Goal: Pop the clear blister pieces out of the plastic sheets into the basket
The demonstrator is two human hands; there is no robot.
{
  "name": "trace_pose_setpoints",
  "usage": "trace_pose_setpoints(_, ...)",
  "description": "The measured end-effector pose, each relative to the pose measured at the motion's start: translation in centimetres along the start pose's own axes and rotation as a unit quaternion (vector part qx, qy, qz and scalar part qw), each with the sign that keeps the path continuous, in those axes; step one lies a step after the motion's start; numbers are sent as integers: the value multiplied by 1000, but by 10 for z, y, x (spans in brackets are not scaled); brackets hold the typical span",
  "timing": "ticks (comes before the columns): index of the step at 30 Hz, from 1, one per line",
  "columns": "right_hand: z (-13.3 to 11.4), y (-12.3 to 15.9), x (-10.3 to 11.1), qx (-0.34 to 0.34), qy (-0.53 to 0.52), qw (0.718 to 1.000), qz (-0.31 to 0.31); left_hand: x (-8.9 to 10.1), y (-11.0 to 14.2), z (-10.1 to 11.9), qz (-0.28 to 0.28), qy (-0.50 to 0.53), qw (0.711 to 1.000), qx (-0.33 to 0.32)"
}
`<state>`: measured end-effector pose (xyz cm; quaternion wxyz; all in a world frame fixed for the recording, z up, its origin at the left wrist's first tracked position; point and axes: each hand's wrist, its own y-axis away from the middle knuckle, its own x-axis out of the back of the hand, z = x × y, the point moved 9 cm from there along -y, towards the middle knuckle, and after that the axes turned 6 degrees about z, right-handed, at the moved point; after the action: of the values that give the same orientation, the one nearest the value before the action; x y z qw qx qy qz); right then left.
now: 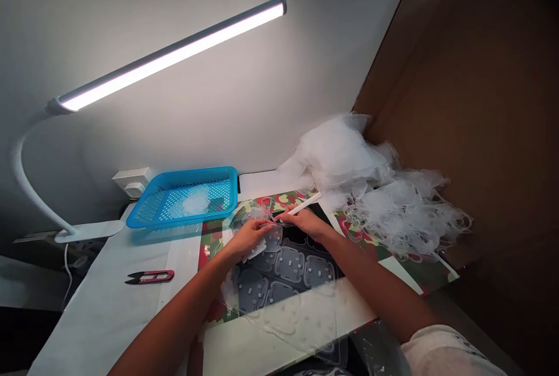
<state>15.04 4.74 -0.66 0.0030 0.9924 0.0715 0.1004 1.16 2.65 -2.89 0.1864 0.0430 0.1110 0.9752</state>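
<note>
My right hand [307,223] is closed around a white pen-shaped tool [305,204], whose tip points down and left toward my other hand. Too small to make out is the kind of tip it has. Beside it, my left hand [250,237] pinches the clear plastic sheet [290,263], its fingertips close to the tool's tip. The sheet carries rows of frosted, rounded-square shapes with small raised bits. It lies over a black area on a camouflage-patterned board [212,242], and its near part drapes across a pale strip [236,344].
A blue perforated basket [144,201] with small translucent pieces [195,200] stands at the back left. Red-handled thread snips [151,277] lie on the left. Clear plastic scraps [340,155] pile up at the back right, against cardboard [471,108]. Overhead hangs a lit lamp [174,55].
</note>
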Motion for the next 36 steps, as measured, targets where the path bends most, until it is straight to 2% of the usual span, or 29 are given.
trace_pose_setpoints(3,1,0,0,27,47,998,27,0,2,1,7,-3,1000,-13)
trace_pose_setpoints(6,-4,-3,16,76,156,979,109,1,5,2,13,0,999,-31)
trace_pose_setpoints(8,-6,-5,28,90,192,967,144,0,6,2,7,7,999,-39)
trace_pose_setpoints(13,-13,2,40,103,86,981,141,2,7,0,15,101,995,-2)
trace_pose_setpoints(15,-13,9,38,84,16,989,123,3,7,-2,23,128,991,22)
trace_pose_setpoints(19,-3,23,12,-11,-116,993,-5,8,5,-5,37,140,989,37)
trace_pose_setpoints(21,-1,29,3,-26,-142,989,-44,11,3,-8,40,144,988,37)
trace_pose_setpoints(27,3,35,-8,-51,-173,980,-80,16,-2,-15,49,147,987,43)
trace_pose_setpoints(36,0,36,-14,-49,-186,978,-77,18,-4,-15,49,133,990,28)
